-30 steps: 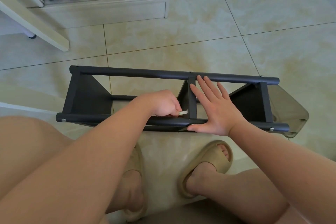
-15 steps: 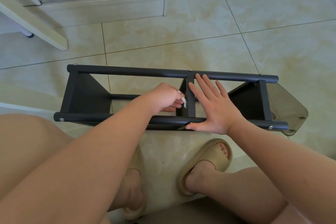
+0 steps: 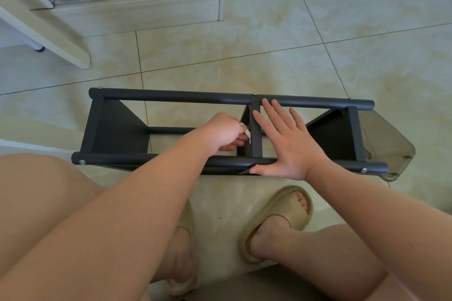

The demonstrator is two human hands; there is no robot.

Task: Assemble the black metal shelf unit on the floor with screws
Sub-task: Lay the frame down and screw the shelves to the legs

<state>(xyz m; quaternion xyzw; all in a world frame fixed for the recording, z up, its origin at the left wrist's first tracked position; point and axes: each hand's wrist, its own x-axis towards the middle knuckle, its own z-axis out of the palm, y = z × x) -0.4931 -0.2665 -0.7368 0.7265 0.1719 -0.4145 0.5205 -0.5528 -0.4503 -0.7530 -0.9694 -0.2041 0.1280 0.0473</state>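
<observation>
**Left hand climbs from the near rail to the middle strut**

Since a second ago the left hand (image 3: pixel 221 133) has lifted off the near round rail (image 3: pixel 146 159) and gone deeper between the rails, just left of the flat middle strut (image 3: pixel 256 140). The right hand (image 3: pixel 287 146) has not budged, and the frame has stayed put.

Seen from the head camera, the black metal shelf unit (image 3: pixel 171 96) lies stretched left to right on the cream marbled floor tiles (image 3: pixel 269 44), just beyond the person's beige foam slippers (image 3: pixel 286 212). The left hand's fingers are curled, pinching a small white piece (image 3: pixel 247 134) beside the strut's left face. What it is I cannot tell. The right hand is spread flat with straight fingers over the strut, fingertips reaching the far rail, thumb laid along the near rail.

The unit looks stiff and fairly light. It is built of matte tubes, flat bars and sloped sheet panels, and it is likely to skate on the glossy tile unless pinned as it is now. The round rails look like the best places to take hold, since the panel edges look thin. Silver screw heads (image 3: pixel 82 162) dot the rail ends. A smoky translucent plastic cover (image 3: pixel 389 144) sits at the right end.
</observation>
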